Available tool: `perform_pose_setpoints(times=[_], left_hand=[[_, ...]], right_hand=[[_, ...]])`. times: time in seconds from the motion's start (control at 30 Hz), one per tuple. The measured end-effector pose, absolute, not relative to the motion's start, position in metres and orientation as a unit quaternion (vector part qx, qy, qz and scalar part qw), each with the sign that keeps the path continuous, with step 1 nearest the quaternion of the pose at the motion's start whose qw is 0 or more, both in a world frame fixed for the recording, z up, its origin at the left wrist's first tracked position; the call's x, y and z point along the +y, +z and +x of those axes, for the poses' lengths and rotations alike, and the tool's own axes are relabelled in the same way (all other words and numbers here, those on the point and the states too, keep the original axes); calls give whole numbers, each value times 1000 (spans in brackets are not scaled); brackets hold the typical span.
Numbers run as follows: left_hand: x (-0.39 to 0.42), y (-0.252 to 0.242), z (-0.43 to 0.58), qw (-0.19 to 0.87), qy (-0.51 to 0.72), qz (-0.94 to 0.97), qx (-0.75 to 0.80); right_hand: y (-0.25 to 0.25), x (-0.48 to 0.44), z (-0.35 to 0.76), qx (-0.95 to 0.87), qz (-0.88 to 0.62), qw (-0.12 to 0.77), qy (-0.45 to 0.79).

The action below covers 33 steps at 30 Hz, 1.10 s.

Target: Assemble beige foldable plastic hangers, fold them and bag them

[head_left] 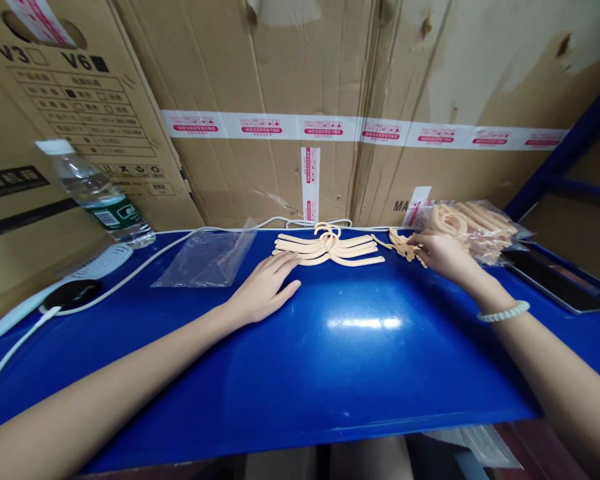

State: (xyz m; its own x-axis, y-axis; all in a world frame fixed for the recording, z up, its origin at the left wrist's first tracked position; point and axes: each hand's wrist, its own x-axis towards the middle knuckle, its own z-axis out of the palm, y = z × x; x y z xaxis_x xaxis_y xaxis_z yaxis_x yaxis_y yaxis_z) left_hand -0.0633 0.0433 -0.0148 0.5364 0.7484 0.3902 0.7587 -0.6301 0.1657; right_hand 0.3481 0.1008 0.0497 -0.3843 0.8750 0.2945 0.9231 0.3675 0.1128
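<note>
Several cream-coloured clothes hanger pieces (355, 250) lie stacked on the blue table (330, 373), their hooks pointing to the back. My left hand (265, 290) rests flat with fingers stretched out, its fingertips touching the left ends of the stack. To the right of the stack is a small heap of thin beige pieces (403, 245). At that heap my right hand (445, 257), with a beaded bracelet on the wrist, has its fingers pinched together on a small beige piece. Its fingertips are partly hidden.
A bag of beige hanger parts (475, 230) stands behind my right hand, beside a dark phone-like slab (555, 280). Left are a clear plastic bag (200, 260), white cable (145, 270), black round device (73, 295), hairbrush (100, 262) and water bottle (100, 197). Cardboard (260, 173) walls the back.
</note>
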Motion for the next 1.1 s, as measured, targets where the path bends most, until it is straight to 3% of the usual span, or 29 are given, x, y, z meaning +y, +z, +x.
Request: perform_pose_setpoints(times=[0.27, 0.43, 0.6, 0.9, 1.1], left_hand=[[43, -16, -63, 5, -208, -870, -446], [43, -16, -63, -4, -204, -869, -450], [45, -17, -63, -1, -209, -872, -443], [45, -18, -62, -3, -218, -871, -440], [45, -17, -62, 4, -226, -875, -429]], right_hand=[[40, 101, 343, -823, -538, 97, -153], [29, 98, 328, -831, -506, 64, -223], [14, 104, 326, -844, -493, 37, -206], [16, 107, 332, -858, -476, 59, -183], [16, 111, 332, -860, -475, 125, -136]])
